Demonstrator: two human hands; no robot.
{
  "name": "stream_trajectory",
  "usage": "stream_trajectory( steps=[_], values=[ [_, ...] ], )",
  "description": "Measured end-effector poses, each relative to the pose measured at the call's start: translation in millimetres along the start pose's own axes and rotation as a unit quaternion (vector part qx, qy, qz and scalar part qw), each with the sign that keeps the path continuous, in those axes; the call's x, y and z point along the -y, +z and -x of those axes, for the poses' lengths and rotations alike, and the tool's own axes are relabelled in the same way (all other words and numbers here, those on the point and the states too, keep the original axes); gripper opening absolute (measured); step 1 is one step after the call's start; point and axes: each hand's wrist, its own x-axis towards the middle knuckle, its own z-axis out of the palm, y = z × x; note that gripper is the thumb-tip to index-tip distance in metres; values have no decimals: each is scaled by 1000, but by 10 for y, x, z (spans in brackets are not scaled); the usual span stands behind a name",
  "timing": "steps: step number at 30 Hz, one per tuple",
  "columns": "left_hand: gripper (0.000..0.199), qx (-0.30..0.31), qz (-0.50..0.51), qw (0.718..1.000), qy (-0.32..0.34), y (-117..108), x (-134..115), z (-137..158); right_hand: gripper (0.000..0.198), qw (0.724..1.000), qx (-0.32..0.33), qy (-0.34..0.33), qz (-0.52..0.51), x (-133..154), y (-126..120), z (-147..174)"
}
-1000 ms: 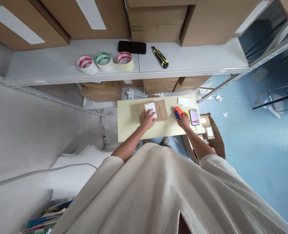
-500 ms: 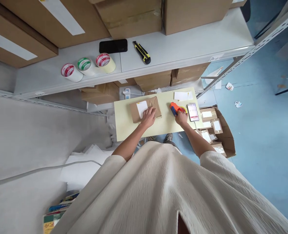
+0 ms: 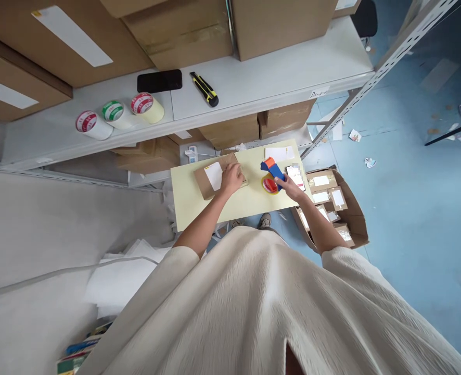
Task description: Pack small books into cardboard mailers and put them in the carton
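A small cardboard box (image 3: pixel 202 183) with a white label (image 3: pixel 214 176) lies on the pale yellow table (image 3: pixel 187 211). My left hand (image 3: pixel 231 179) is on the box's right part, its fingers curled over the top near the edge; the fingertips are partly hidden. To the right of the box, my right hand (image 3: pixel 291 188) grips a blue and orange tape dispenser (image 3: pixel 276 171). The dispenser is tilted, with its red and yellow tape roll (image 3: pixel 270 184) facing up. A phone with a lit screen (image 3: pixel 295 177) lies just beyond my right hand.
White paper (image 3: pixel 279 153) lies at the table's back. Right of the table stands a large open carton (image 3: pixel 358 229) of several labelled parcels. The shelf (image 3: pixel 254 83) above carries tape rolls (image 3: pixel 148 108), a box cutter (image 3: pixel 204 89), a black phone (image 3: pixel 159 80) and big cartons (image 3: pixel 285 26).
My right hand has lifted and turned the tape dispenser, bringing it left toward the box. My left hand's fingers have curled more on the box. The whole view has shifted slightly.
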Motion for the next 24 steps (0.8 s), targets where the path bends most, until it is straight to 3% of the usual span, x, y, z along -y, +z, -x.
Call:
stream_trajectory(
  steps=[3, 9, 17, 24],
  values=[
    [32, 24, 108, 993, -42, -37, -223, -166, 77, 998, 35, 40, -44, 166, 57, 128],
    [9, 74, 218, 966, -115, -50, -528, -256, 75, 998, 23, 46, -39, 435, 212, 299],
    [40, 109, 189, 964, -150, -46, -511, -321, 74, 998, 26, 31, -55, 429, 299, 338],
    [73, 117, 74, 983, -121, 20, -519, -878, 62, 998, 1, 55, -42, 365, 285, 276]
  ],
)
